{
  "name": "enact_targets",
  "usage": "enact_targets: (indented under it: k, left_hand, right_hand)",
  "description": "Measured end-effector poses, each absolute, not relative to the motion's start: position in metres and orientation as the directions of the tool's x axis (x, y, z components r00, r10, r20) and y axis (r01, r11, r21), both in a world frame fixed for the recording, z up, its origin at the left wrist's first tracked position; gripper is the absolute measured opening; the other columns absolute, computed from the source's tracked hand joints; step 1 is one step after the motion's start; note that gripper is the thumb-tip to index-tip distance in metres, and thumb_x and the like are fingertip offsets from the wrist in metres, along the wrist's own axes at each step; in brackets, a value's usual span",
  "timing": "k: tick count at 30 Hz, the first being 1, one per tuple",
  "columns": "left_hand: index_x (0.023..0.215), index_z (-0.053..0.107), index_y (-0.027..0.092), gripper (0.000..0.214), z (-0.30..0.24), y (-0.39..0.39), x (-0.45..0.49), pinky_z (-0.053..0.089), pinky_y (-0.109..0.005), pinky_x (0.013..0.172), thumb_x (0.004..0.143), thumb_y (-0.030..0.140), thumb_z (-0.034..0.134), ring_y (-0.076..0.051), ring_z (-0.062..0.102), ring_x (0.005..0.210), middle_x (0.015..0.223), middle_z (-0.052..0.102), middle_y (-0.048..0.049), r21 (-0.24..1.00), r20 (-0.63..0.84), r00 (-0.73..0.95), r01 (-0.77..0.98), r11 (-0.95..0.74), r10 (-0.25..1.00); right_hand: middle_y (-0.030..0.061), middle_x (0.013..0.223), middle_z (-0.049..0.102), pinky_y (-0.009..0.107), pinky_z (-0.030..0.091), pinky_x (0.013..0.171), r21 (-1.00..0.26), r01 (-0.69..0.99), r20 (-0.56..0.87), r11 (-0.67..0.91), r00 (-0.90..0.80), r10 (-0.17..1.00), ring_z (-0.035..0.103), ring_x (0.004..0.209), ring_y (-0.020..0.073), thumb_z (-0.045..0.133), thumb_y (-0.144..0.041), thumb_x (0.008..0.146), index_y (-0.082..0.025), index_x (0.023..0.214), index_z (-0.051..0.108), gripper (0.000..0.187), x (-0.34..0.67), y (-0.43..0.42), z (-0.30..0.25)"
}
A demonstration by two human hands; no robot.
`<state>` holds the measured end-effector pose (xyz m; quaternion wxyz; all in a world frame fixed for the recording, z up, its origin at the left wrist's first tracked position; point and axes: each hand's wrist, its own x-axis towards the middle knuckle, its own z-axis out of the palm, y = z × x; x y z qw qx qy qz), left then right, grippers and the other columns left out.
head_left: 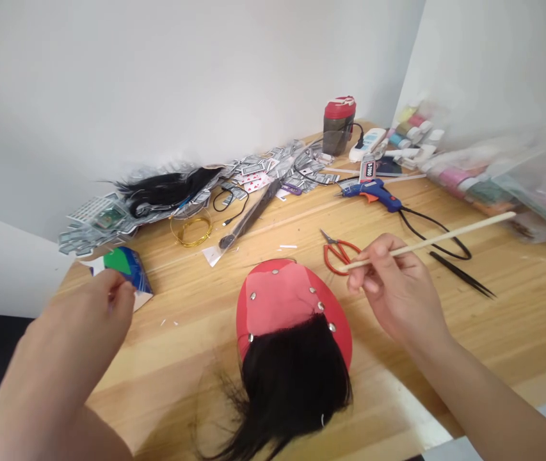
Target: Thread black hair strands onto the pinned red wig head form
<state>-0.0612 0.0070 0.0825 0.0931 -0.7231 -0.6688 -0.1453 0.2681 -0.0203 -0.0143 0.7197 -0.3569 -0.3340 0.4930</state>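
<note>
My right hand (397,288) pinches a long pale wooden stick (450,235), which slants up to the right across the fingers. To the left, my left hand (90,314) is closed with its fingertips curled in, close to a blue and green box (131,269); what it holds, if anything, is hidden. Between my hands sits a red rounded form (341,307) with several silver pins around a translucent mesh patch (277,298). Black hair (296,378) hangs from the patch's lower edge toward me. Just beyond my right hand lie red-handled scissors (333,256).
A blue glue gun (371,192) and black tweezers (462,274) lie at the right. Farther back are a red-lidded cup (340,125), a black hair bundle (167,189), gold wire (193,232) and a wrapped dark strip (253,214). Bags with small jars (465,176) line the right wall.
</note>
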Motion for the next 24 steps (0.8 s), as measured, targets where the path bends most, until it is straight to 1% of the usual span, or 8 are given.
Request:
enact_targets:
  k: [2,4,5,8,10,14,18,24]
  left_hand:
    - [0.073,0.061,0.023,0.021,0.077,0.007,-0.044,0.033,-0.019,0.038,0.093,0.030,0.057,-0.015,0.052,0.039,0.049,0.054,0.0053,-0.035,0.382,0.208,0.977,-0.210,0.900]
    - [0.098,0.065,0.023,0.020,0.067,0.005,-0.023,0.053,-0.028,0.055,0.099,0.034,0.048,-0.022,0.072,0.070,0.080,0.074,-0.0018,0.071,0.391,0.390,0.891,-0.449,0.834]
    - [0.107,0.064,0.022,0.022,0.061,0.002,-0.011,0.058,-0.033,0.070,0.101,0.033,0.046,-0.025,0.075,0.091,0.099,0.077,-0.0053,0.128,0.392,0.441,0.843,-0.523,0.807]
    - [0.120,0.056,0.020,0.023,0.044,-0.007,0.021,0.044,-0.044,0.112,0.103,0.018,0.041,-0.023,0.060,0.130,0.128,0.070,-0.0093,0.227,0.366,0.638,0.645,-0.729,0.678]
    - [0.116,0.054,0.019,0.020,0.037,-0.014,0.035,0.031,-0.042,0.122,0.102,0.012,0.041,-0.020,0.049,0.141,0.136,0.066,-0.0095,0.283,0.313,0.744,0.520,-0.806,0.590]
    - [0.110,0.052,0.019,0.016,0.033,-0.024,0.048,0.019,-0.036,0.128,0.101,0.010,0.043,-0.016,0.042,0.146,0.138,0.066,-0.0060,0.383,0.251,0.832,0.385,-0.840,0.495]
    - [0.097,0.051,0.020,0.013,0.036,-0.032,0.051,0.015,-0.033,0.129,0.099,0.008,0.046,-0.013,0.057,0.132,0.129,0.071,-0.0032,0.452,0.242,0.876,0.278,-0.848,0.417]
    - [0.094,0.057,0.017,0.012,0.040,-0.041,0.054,0.034,-0.031,0.123,0.098,0.010,0.049,-0.015,0.064,0.124,0.117,0.075,-0.0031,0.394,0.253,0.908,0.220,-0.893,0.335]
  right_hand:
    - [-0.0033,0.051,0.067,0.016,0.043,0.042,-0.819,-0.488,0.121,0.302,0.368,0.922,0.050,0.040,0.0071,0.087,-0.046,0.073,-0.021,0.067,0.062,0.037,0.274,-0.016,-0.011]
    - [-0.0045,0.053,0.067,0.017,0.048,0.045,-0.788,-0.512,0.088,0.342,0.456,0.886,0.051,0.042,0.0068,0.089,-0.046,0.071,-0.021,0.069,0.064,0.035,0.281,-0.012,-0.010]
    - [-0.0043,0.055,0.067,0.016,0.049,0.046,-0.769,-0.529,0.058,0.358,0.500,0.864,0.051,0.044,0.0069,0.089,-0.044,0.071,-0.021,0.070,0.066,0.033,0.284,-0.011,-0.010]
    - [-0.0009,0.065,0.072,0.014,0.050,0.047,-0.721,-0.585,-0.048,0.372,0.577,0.815,0.054,0.049,0.0063,0.083,-0.040,0.079,-0.020,0.074,0.070,0.024,0.292,-0.006,-0.010]
    - [0.0013,0.070,0.074,0.012,0.050,0.048,-0.703,-0.616,-0.110,0.355,0.587,0.802,0.057,0.052,0.0061,0.075,-0.037,0.087,-0.019,0.075,0.072,0.022,0.295,-0.004,-0.009]
    - [0.0021,0.069,0.074,0.011,0.048,0.046,-0.693,-0.654,-0.186,0.303,0.568,0.801,0.058,0.053,0.0062,0.064,-0.031,0.095,-0.017,0.073,0.072,0.026,0.292,-0.004,-0.005]
    - [0.0017,0.072,0.075,0.012,0.049,0.046,-0.721,-0.637,-0.175,0.274,0.550,0.817,0.060,0.055,0.0070,0.070,-0.028,0.089,-0.018,0.074,0.072,0.019,0.289,-0.005,-0.005]
    - [0.0004,0.089,0.078,0.017,0.057,0.065,-0.833,-0.396,0.086,0.387,0.598,0.797,0.069,0.077,0.0108,0.075,-0.022,0.081,-0.023,0.086,0.075,0.005,0.283,-0.011,-0.013]
